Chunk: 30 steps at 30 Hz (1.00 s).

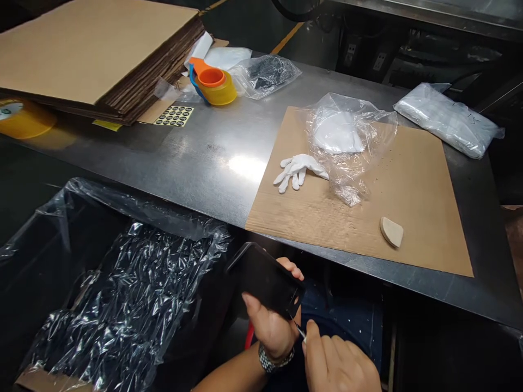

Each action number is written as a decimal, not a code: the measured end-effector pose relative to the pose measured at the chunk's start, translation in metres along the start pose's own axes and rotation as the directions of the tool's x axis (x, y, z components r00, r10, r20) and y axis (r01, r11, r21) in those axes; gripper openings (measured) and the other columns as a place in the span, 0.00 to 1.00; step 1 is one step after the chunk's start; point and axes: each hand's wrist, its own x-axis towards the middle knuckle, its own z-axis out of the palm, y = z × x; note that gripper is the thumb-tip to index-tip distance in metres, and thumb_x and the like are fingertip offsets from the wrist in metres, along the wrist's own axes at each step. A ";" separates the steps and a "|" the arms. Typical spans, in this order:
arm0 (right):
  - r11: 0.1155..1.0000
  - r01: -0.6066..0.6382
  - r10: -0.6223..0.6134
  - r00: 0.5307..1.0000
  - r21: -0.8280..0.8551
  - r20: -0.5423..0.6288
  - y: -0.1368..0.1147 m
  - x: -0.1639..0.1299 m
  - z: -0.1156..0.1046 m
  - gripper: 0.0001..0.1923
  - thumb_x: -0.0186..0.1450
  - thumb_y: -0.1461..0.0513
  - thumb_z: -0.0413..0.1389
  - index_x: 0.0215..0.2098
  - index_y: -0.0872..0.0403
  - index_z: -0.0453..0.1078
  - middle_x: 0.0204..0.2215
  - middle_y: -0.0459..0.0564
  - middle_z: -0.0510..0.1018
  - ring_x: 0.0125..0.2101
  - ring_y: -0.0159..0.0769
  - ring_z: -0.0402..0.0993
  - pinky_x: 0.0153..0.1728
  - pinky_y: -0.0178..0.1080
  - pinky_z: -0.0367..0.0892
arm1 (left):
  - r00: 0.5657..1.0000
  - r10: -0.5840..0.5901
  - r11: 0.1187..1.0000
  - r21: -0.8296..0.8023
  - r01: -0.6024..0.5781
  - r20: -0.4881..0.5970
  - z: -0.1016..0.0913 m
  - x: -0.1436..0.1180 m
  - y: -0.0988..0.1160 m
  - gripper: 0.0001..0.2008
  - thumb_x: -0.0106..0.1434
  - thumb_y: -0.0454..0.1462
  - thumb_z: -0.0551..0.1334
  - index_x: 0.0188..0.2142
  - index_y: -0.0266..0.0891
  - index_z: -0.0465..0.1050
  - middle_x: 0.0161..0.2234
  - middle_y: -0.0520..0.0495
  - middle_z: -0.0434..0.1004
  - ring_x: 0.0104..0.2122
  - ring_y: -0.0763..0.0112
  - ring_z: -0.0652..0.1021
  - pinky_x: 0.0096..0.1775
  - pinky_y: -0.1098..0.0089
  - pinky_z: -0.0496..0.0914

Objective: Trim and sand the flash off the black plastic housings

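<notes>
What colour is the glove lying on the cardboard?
The glove is white, seen best in the head view.

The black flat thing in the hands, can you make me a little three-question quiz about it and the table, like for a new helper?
1. True or false: the left hand holds the black flat part below the edge of the metal table.
2. What lies on the cardboard sheet beside the clear plastic bag? A) a white glove B) a red cup C) a hammer
3. Fill in: the right hand pinches a thin ____ tool against the part's corner.

Key: 1 true. 2 A. 3 metal, though it is too small to tell just what tool it is.
</notes>
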 end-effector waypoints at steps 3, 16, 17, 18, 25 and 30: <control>1.000 -0.002 0.002 1.000 -0.009 -0.005 0.000 0.000 0.001 0.08 0.63 0.70 0.50 0.33 0.62 0.71 0.12 0.41 0.64 0.14 0.24 0.61 0.18 0.32 0.52 | 1.000 0.022 1.000 0.002 -0.022 -0.013 0.000 -0.001 0.001 0.25 0.54 0.56 0.55 0.45 0.45 0.70 0.28 0.48 0.72 0.27 0.70 0.69 0.30 0.71 0.69; 1.000 -0.012 0.013 1.000 0.026 -0.020 0.000 -0.003 0.004 0.10 0.65 0.70 0.47 0.32 0.61 0.70 0.12 0.41 0.63 0.14 0.24 0.61 0.17 0.32 0.52 | 0.997 0.079 0.995 0.067 -0.079 -0.004 0.008 -0.003 0.006 0.23 0.54 0.55 0.56 0.42 0.46 0.71 0.27 0.49 0.71 0.25 0.70 0.68 0.29 0.70 0.68; 1.000 -0.014 0.014 1.000 0.024 -0.014 -0.001 -0.003 0.004 0.10 0.65 0.70 0.47 0.32 0.61 0.70 0.12 0.41 0.63 0.14 0.24 0.61 0.17 0.32 0.52 | 0.997 0.082 0.995 0.066 -0.081 -0.006 0.009 -0.003 0.006 0.23 0.54 0.55 0.56 0.42 0.46 0.71 0.26 0.50 0.71 0.25 0.70 0.68 0.29 0.70 0.67; 1.000 -0.013 0.013 1.000 0.022 -0.013 -0.001 -0.002 0.003 0.10 0.65 0.70 0.47 0.32 0.61 0.70 0.12 0.41 0.63 0.14 0.24 0.61 0.17 0.32 0.52 | 0.996 0.086 0.994 0.063 -0.086 -0.008 0.010 -0.004 0.007 0.23 0.54 0.56 0.56 0.42 0.46 0.71 0.26 0.50 0.71 0.25 0.70 0.68 0.29 0.70 0.67; 0.999 0.024 -0.023 0.999 0.032 -0.043 0.001 -0.004 0.007 0.10 0.65 0.70 0.46 0.32 0.61 0.69 0.12 0.40 0.63 0.12 0.23 0.60 0.16 0.33 0.51 | 0.996 0.090 0.995 0.037 -0.090 -0.012 0.014 -0.004 0.008 0.22 0.52 0.55 0.58 0.40 0.46 0.72 0.25 0.50 0.71 0.25 0.71 0.68 0.29 0.71 0.67; 0.999 0.042 -0.040 0.998 0.031 -0.041 0.002 -0.006 0.009 0.11 0.65 0.71 0.46 0.32 0.62 0.70 0.12 0.41 0.63 0.13 0.23 0.60 0.16 0.33 0.50 | 0.996 0.089 0.995 0.040 -0.089 -0.004 0.010 -0.004 0.008 0.23 0.53 0.55 0.57 0.42 0.46 0.72 0.26 0.50 0.71 0.26 0.70 0.68 0.29 0.71 0.68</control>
